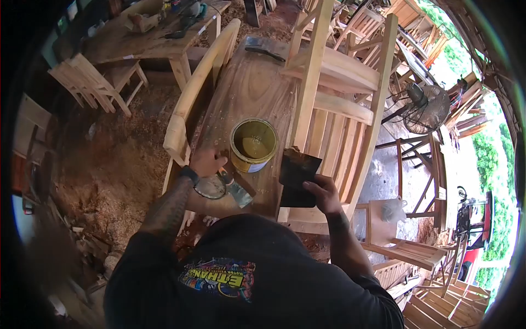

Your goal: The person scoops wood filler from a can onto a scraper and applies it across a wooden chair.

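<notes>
My right hand (pixel 326 194) grips the lower right edge of a dark flat plate (pixel 299 174), which has brownish paste along its top edge. On the wooden bench top (pixel 255 82) stands an open tin (pixel 253 145) with yellowish material inside. Just left of the tin is my left hand (pixel 207 163), its fingers curled; what they hold, if anything, is hidden. Below that hand lie a round lid (pixel 210 187) and a putty knife (pixel 239 194) with a wide metal blade and a dark handle with orange.
A slatted wooden chair frame (pixel 346 131) lies against the bench's right side, and a curved wooden piece (pixel 200 88) runs along its left. Another scraper (pixel 264 52) rests at the far end. A fan (pixel 427 108) stands at the right; a worktable (pixel 148 41) is at the upper left.
</notes>
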Demonstrator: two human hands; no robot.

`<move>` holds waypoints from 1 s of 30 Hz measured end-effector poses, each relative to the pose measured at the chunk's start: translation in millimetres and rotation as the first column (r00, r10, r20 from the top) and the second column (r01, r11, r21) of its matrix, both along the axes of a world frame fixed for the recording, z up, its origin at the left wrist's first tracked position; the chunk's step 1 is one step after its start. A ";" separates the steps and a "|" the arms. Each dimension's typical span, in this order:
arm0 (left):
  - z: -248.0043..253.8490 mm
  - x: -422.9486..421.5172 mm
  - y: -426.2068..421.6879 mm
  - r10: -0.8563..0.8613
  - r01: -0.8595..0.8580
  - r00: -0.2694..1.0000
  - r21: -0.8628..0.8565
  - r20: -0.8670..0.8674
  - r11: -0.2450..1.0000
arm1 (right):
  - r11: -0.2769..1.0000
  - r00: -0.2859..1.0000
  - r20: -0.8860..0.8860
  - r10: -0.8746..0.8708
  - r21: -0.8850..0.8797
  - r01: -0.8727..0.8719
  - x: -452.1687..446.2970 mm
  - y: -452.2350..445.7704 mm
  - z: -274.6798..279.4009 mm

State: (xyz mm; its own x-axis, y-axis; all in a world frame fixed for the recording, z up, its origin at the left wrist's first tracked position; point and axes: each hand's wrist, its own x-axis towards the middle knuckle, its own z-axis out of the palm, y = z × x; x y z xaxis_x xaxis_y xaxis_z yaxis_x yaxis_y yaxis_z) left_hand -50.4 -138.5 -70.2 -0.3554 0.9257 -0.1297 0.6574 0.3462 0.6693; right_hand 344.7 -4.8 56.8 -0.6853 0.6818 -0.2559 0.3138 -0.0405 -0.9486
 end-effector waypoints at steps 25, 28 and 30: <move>64.0 104.2 11.4 0.011 -0.143 0.565 0.085 0.825 0.986 | 0.990 0.988 -0.065 0.138 -0.026 -0.140 -75.9 -5.6 -34.6; 69.4 98.4 11.8 -0.039 -0.161 0.454 0.124 0.890 0.979 | 0.967 0.984 0.013 0.176 0.185 -0.176 -84.7 4.5 -39.1; 70.7 84.7 16.2 0.031 -0.243 0.398 0.074 0.917 0.967 | 0.874 0.971 0.019 0.239 0.432 -0.224 -85.6 17.3 -35.9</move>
